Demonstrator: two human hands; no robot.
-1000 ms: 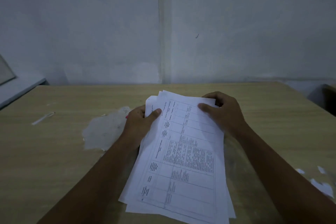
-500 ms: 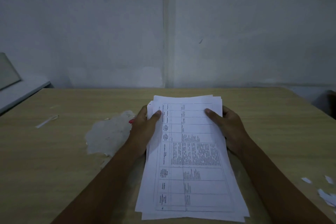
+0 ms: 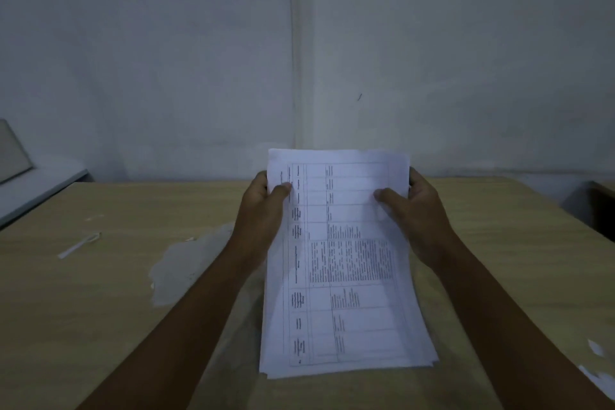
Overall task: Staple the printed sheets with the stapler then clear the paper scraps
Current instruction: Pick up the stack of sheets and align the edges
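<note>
A stack of printed sheets (image 3: 346,263) with a table of text stands tilted up in the middle of the view, its lower edge near the wooden table (image 3: 100,309). My left hand (image 3: 263,213) grips the stack's upper left edge, thumb on the front. My right hand (image 3: 412,210) grips the upper right edge the same way. White paper scraps (image 3: 595,373) lie at the table's right edge. No stapler is visible.
A white strip of paper (image 3: 78,245) lies on the table at the left. A worn pale patch (image 3: 186,263) marks the tabletop beside my left forearm. A grey wall stands behind the table, a pale ledge (image 3: 40,190) at far left.
Both hands have lifted the far end of the stack and squared it; the sheets went from lying skewed on the table to standing tilted and aligned.
</note>
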